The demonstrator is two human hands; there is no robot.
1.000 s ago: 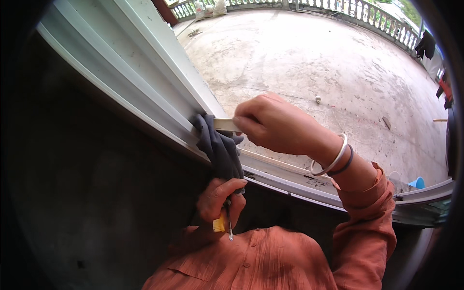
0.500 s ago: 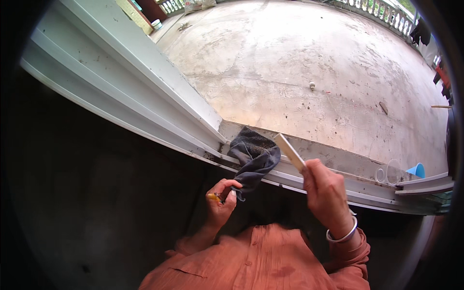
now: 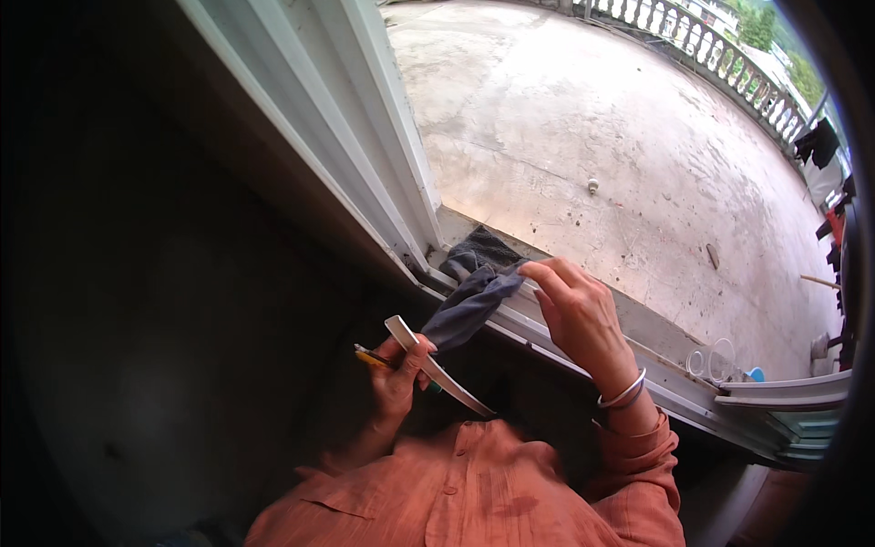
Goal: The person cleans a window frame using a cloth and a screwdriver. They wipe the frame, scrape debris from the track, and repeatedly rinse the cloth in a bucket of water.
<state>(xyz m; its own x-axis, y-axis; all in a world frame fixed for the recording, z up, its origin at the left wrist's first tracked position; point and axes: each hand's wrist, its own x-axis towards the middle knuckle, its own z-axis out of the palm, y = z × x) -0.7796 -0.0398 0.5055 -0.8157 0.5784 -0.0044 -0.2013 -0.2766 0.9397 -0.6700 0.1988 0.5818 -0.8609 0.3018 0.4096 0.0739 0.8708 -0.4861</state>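
My left hand (image 3: 398, 372) is closed around a white flat strip (image 3: 448, 383), held at a slant in front of my shirt. A slim yellow tool (image 3: 372, 356) with a dark tip also pokes out of that hand; its kind is unclear. A dark grey cloth (image 3: 469, 305) lies bunched over the sill at the corner of the frame. Its lower end comes down to my left thumb, and I cannot tell whether that hand grips it. My right hand (image 3: 579, 310) pinches the cloth's right edge between thumb and fingers.
A white door or window frame (image 3: 337, 118) rises at the left, and its grooved track (image 3: 665, 395) runs along the sill to the right. Beyond lies a concrete terrace (image 3: 547, 118) with a balustrade (image 3: 684, 36). A coiled clear strip (image 3: 711, 360) rests near a small blue object (image 3: 755, 375).
The white strip has passed from my right hand to my left. My right hand has come left and taken hold of the cloth's edge. The view has turned.
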